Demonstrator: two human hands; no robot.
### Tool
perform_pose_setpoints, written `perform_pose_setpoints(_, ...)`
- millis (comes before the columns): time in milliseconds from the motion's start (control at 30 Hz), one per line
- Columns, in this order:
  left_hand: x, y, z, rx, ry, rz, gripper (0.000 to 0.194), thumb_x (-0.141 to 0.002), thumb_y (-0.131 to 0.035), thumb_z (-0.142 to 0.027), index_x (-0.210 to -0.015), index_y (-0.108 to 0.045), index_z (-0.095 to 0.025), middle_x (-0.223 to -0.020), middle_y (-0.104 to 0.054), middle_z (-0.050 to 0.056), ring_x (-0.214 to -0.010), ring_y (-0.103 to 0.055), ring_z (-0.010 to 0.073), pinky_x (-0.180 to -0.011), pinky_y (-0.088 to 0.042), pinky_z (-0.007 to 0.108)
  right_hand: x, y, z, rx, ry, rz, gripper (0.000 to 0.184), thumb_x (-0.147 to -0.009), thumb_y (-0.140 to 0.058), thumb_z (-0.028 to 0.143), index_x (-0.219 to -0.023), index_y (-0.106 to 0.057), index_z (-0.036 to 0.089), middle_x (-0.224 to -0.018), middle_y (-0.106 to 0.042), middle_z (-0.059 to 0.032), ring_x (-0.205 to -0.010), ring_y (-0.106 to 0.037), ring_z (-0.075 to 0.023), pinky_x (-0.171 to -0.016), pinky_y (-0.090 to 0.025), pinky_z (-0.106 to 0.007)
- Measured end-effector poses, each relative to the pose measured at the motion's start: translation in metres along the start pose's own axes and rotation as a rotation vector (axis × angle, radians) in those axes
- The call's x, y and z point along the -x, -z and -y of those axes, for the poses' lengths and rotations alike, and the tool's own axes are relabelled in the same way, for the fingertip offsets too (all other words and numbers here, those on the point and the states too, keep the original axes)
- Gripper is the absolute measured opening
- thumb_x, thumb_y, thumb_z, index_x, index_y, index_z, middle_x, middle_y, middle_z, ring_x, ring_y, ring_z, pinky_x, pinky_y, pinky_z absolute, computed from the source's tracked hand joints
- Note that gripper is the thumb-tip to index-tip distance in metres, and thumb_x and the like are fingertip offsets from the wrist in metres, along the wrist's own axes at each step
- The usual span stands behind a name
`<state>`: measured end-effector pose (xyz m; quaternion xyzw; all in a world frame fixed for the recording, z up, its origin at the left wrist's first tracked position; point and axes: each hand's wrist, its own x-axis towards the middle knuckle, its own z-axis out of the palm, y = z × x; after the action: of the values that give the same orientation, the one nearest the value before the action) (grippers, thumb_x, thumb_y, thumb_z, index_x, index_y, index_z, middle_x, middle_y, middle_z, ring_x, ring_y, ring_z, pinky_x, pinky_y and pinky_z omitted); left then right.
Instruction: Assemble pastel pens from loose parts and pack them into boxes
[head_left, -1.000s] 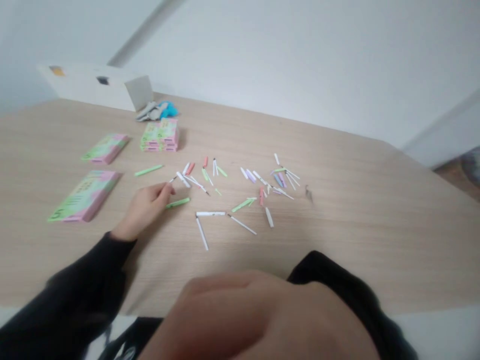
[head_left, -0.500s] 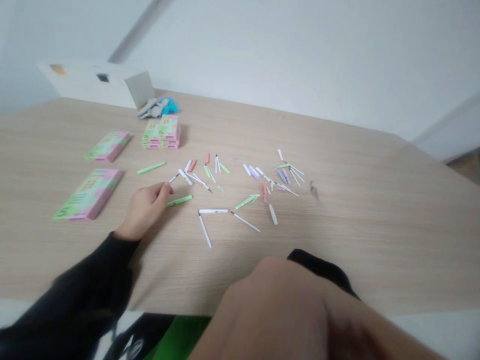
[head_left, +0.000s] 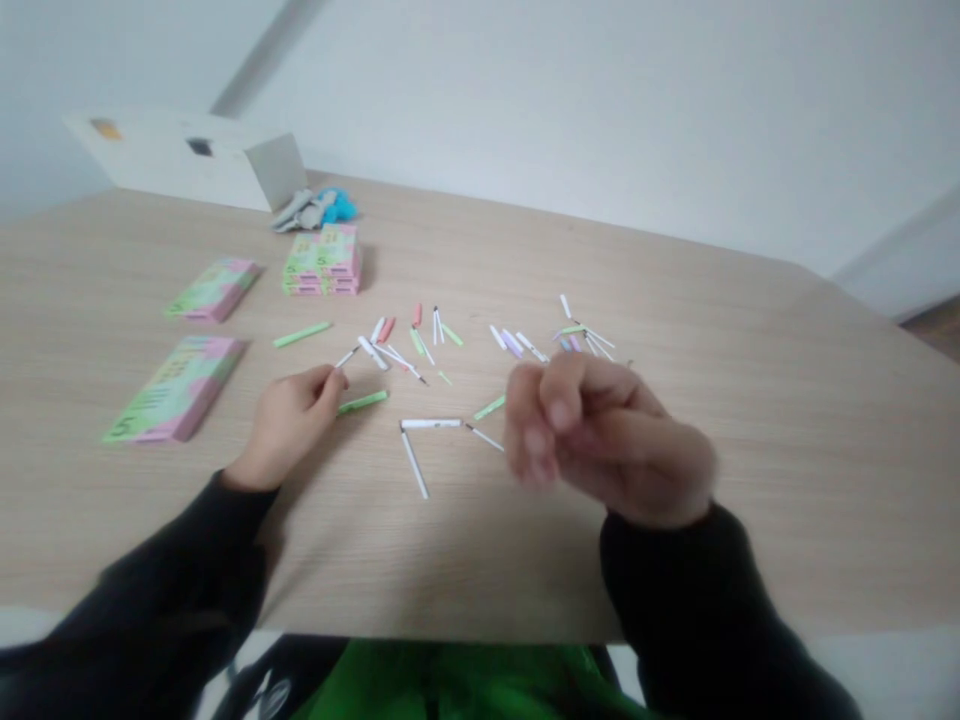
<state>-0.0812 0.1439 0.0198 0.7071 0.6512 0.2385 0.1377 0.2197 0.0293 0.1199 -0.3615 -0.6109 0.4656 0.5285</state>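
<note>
At the left, my left hand (head_left: pixel 289 420) rests on the table, thumb and fingers pinched on a thin white pen refill (head_left: pixel 347 356) with a dark tip. A green pen barrel (head_left: pixel 363 403) lies just right of these fingers. My right hand (head_left: pixel 607 430) is raised over the table with its fingers curled in; no object shows in it, and it is slightly blurred. It covers part of the right-hand pen parts. Below and between the hands lie a white pen barrel (head_left: pixel 433 424) and a white refill (head_left: pixel 415 462), end to end at an angle.
Loose caps, barrels and refills, among them a red cap (head_left: pixel 386 330) and a purple cap (head_left: pixel 512 343), are scattered mid-table. Farther left are a green barrel (head_left: pixel 302 334), two flat pink-green boxes (head_left: pixel 176 390) and stacked boxes (head_left: pixel 322 260). Behind stand crumpled gloves (head_left: pixel 315 209) and a white box (head_left: pixel 187 160).
My right hand has moved from close below the camera up and away, over the right-hand pen parts. My left hand keeps its place and its pinch. The view has shifted slightly.
</note>
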Motion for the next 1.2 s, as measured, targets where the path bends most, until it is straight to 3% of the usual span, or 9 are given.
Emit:
perform_pose_setpoints(33, 0.001, -0.001, -0.001, -0.017, -0.025, 0.003, 0.038, -0.092, -0.037, -0.046, -0.075, -0.060, -0.021, -0.061, -0.055, 0.003, -0.063, -0.056, 0.0216, -0.061, -0.031, 0.030, -0.016, 0.017, -0.010, 0.007, -0.025, 0.015, 0.011, -0.084, -0.057, 0.022, -0.086, -0.067, 0.018, -0.077, -0.067, 0.0046, -0.064, -0.066, -0.0089, -0.066, -0.054, -0.027)
perform_pose_setpoints(67, 0.001, -0.002, -0.002, -0.033, -0.049, 0.005, 0.036, -0.091, -0.038, -0.046, -0.072, -0.058, -0.022, -0.061, -0.054, 0.003, -0.062, -0.054, 0.0208, -0.060, -0.030, 0.031, -0.027, 0.035, -0.024, 0.124, -0.041, -0.071, 0.012, -0.082, -0.058, 0.020, -0.089, -0.068, 0.018, -0.080, -0.069, 0.0026, -0.068, -0.066, -0.0102, -0.068, -0.054, -0.027)
perform_pose_setpoints(167, 0.005, -0.006, -0.006, -0.019, -0.088, 0.036, 0.035, -0.089, -0.039, -0.046, -0.069, -0.055, -0.022, -0.060, -0.054, 0.002, -0.059, -0.053, 0.0197, -0.060, -0.031, 0.031, -0.040, 0.088, -0.076, 0.854, -0.244, -0.306, 0.024, -0.082, -0.054, 0.013, -0.096, -0.074, 0.013, -0.087, -0.074, -0.0063, -0.071, -0.064, -0.0149, -0.074, -0.053, -0.032)
perform_pose_setpoints(267, 0.015, -0.009, -0.018, 0.005, -0.125, 0.177, 0.041, -0.091, -0.038, -0.053, -0.069, -0.055, -0.022, -0.061, -0.058, 0.002, -0.059, -0.054, 0.0198, -0.060, -0.033, 0.031, -0.039, 0.115, -0.115, 1.004, -0.295, -0.267, 0.030, -0.084, -0.051, 0.011, -0.097, -0.078, 0.009, -0.097, -0.076, -0.0131, -0.084, -0.065, -0.0201, -0.084, -0.051, -0.036)
perform_pose_setpoints(400, 0.040, -0.011, -0.047, -0.193, -0.124, 0.390, 0.054, -0.093, -0.037, -0.065, -0.069, -0.057, -0.022, -0.067, -0.066, 0.005, -0.064, -0.059, 0.0217, -0.058, -0.029, 0.030, -0.049, 0.108, -0.130, 1.069, -0.302, -0.127, 0.024, -0.083, -0.056, 0.012, -0.080, -0.080, 0.015, -0.090, -0.076, -0.0090, -0.089, -0.064, -0.0199, -0.086, -0.048, -0.032)
perform_pose_setpoints(633, 0.068, -0.018, -0.070, -0.370, -0.051, 0.402, 0.064, -0.092, -0.034, -0.077, -0.075, -0.061, -0.021, -0.076, -0.071, 0.010, -0.072, -0.066, 0.0273, -0.058, -0.026, 0.031, -0.068, 0.089, -0.139, 1.196, -0.430, -0.097, 0.024, -0.077, -0.058, 0.011, -0.059, -0.073, 0.013, -0.062, -0.065, -0.0083, -0.066, -0.060, -0.0197, -0.065, -0.043, -0.029)
perform_pose_setpoints(733, 0.069, -0.022, -0.069, -0.371, -0.039, 0.413, 0.062, -0.091, -0.038, -0.076, -0.075, -0.063, -0.021, -0.078, -0.072, 0.010, -0.075, -0.067, 0.0290, -0.059, -0.028, 0.031, -0.067, 0.084, -0.142, 1.225, -0.468, -0.117, 0.022, -0.081, -0.057, 0.012, -0.067, -0.074, 0.011, -0.067, -0.067, -0.0106, -0.069, -0.062, -0.0212, -0.066, -0.044, -0.030)
perform_pose_setpoints(933, 0.068, -0.025, -0.068, -0.355, -0.034, 0.438, 0.045, -0.095, -0.043, -0.057, -0.077, -0.063, -0.021, -0.080, -0.073, 0.011, -0.077, -0.069, 0.0298, -0.060, -0.030, 0.032, -0.066, 0.081, -0.147, 1.245, -0.496, -0.154, 0.020, -0.085, -0.056, 0.013, -0.092, -0.074, 0.010, -0.083, -0.072, -0.0118, -0.081, -0.067, -0.0221, -0.071, -0.046, -0.029)
perform_pose_setpoints(1200, 0.071, -0.024, -0.055, -0.321, -0.007, 0.409, 0.029, -0.095, -0.042, -0.039, -0.081, -0.060, -0.021, -0.085, -0.075, 0.010, -0.084, -0.072, 0.0306, -0.064, -0.036, 0.033, -0.073, 0.103, -0.148, 1.267, -0.483, -0.201, 0.034, -0.079, -0.055, 0.009, -0.111, -0.068, 0.010, -0.100, -0.073, -0.0119, -0.096, -0.067, -0.0226, -0.083, -0.048, -0.029)
